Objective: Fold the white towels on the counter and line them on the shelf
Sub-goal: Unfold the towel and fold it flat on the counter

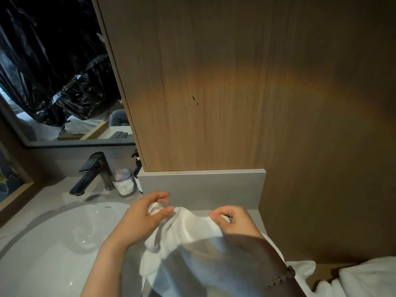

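The white towel (192, 234) lies bunched on the counter (254, 214), just right of the sink (53, 243). Your left hand (145, 215) pinches its far edge on the sink's side. Your right hand (233, 221), fingers curled, pinches the same edge farther from the sink.

Left hand (141, 217), right hand (233, 221): bare, short plain nails. Left forearm (102, 264), right forearm (255, 251) bare. Right wrist: dark bead bracelet (282, 277), round beads, tiny shiny studs.
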A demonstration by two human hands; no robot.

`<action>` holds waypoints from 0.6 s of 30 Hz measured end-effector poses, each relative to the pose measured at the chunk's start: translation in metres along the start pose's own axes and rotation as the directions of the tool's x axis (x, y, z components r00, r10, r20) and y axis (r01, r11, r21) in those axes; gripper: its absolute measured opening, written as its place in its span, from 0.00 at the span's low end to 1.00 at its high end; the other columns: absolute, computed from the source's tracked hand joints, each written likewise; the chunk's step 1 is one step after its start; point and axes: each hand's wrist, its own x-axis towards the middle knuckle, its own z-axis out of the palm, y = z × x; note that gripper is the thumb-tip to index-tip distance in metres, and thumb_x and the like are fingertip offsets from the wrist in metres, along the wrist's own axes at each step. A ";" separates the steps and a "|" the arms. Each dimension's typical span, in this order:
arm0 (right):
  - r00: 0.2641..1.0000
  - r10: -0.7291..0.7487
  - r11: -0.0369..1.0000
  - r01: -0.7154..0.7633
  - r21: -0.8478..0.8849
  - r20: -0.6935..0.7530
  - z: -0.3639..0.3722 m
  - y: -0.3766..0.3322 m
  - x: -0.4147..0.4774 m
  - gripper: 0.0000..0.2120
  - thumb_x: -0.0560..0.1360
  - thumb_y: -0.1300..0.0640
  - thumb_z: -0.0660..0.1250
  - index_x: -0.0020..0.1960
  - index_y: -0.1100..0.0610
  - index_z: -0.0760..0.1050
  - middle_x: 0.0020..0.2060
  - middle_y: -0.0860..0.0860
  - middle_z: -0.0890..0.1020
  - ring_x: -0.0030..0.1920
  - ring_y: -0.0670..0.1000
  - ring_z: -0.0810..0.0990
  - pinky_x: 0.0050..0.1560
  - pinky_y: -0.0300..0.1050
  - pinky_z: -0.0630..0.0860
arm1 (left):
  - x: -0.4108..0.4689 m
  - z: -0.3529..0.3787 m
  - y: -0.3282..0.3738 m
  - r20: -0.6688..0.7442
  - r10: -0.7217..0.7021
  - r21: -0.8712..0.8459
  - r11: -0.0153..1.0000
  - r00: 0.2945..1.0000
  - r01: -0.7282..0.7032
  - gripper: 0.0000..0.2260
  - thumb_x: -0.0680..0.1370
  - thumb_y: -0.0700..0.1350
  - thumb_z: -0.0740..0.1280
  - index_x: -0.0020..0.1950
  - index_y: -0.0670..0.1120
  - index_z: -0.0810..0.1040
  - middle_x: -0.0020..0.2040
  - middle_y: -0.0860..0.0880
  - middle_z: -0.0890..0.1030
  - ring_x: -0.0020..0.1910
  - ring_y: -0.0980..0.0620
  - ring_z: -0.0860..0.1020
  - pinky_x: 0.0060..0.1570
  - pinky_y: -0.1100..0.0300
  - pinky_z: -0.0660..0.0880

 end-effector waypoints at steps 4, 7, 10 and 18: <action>0.998 -0.055 0.998 0.055 0.029 0.000 0.012 -0.007 0.000 0.16 0.74 0.60 0.68 0.32 0.43 0.77 0.32 0.40 0.81 0.39 0.39 0.79 0.47 0.34 0.73 | -0.002 0.023 0.013 0.214 0.109 -0.045 0.994 0.971 -0.102 0.24 0.63 0.61 0.74 0.56 0.62 0.73 0.54 0.66 0.78 0.56 0.72 0.72 0.54 0.79 0.65; 0.995 -0.100 0.994 0.100 0.033 -0.002 0.014 -0.013 -0.003 0.15 0.75 0.61 0.67 0.35 0.44 0.79 0.32 0.39 0.81 0.40 0.34 0.78 0.47 0.31 0.72 | -0.002 0.043 0.017 0.326 0.123 -0.076 0.992 0.937 -0.104 0.27 0.61 0.59 0.74 0.58 0.56 0.75 0.55 0.61 0.79 0.56 0.69 0.74 0.56 0.76 0.67; 0.994 -0.103 0.994 0.104 0.030 -0.023 0.011 -0.016 -0.006 0.17 0.75 0.61 0.67 0.34 0.42 0.78 0.33 0.40 0.81 0.41 0.35 0.79 0.45 0.28 0.71 | -0.003 0.058 0.017 0.335 0.136 -0.033 0.991 0.932 -0.133 0.12 0.70 0.51 0.74 0.51 0.53 0.78 0.44 0.60 0.80 0.47 0.64 0.76 0.47 0.73 0.68; 0.997 -0.034 0.993 0.027 0.111 0.062 -0.007 -0.010 -0.014 0.12 0.74 0.59 0.69 0.35 0.45 0.80 0.33 0.38 0.83 0.39 0.37 0.79 0.47 0.33 0.72 | -0.007 0.047 0.016 0.265 0.077 -0.137 0.990 0.961 -0.042 0.13 0.70 0.52 0.72 0.32 0.47 0.75 0.30 0.53 0.68 0.29 0.60 0.66 0.32 0.69 0.63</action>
